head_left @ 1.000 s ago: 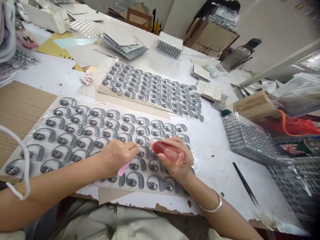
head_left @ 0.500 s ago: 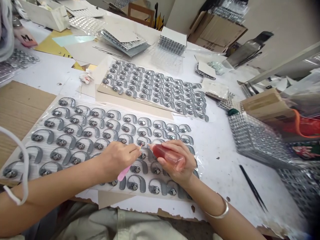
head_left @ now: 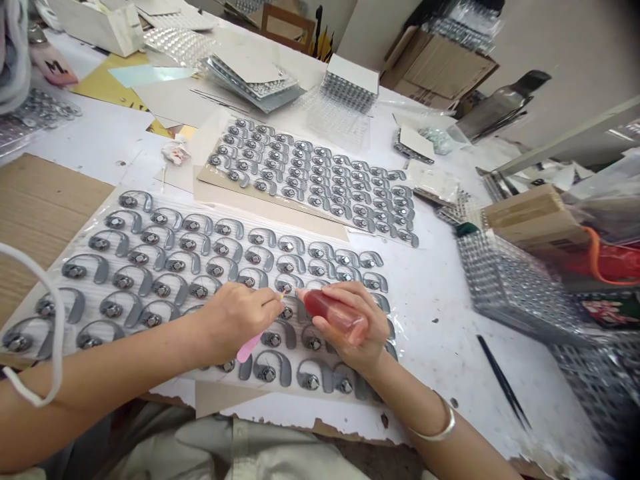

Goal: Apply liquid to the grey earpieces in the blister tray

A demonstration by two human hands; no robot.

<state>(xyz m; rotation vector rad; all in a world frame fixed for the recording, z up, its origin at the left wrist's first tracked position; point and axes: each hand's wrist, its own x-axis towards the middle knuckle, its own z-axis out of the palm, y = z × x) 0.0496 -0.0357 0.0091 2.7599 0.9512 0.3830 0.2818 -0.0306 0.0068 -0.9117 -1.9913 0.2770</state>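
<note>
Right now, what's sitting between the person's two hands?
In the head view, a gray hook-shaped piece with a metal disc lies between the left hand and the right hand.

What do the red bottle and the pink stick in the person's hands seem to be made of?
The red bottle in the right hand looks like glossy, translucent soft plastic, since light and red contents show through its wall. The pink stick in the left hand looks like smooth opaque plastic, though the hand hides most of it.
</note>
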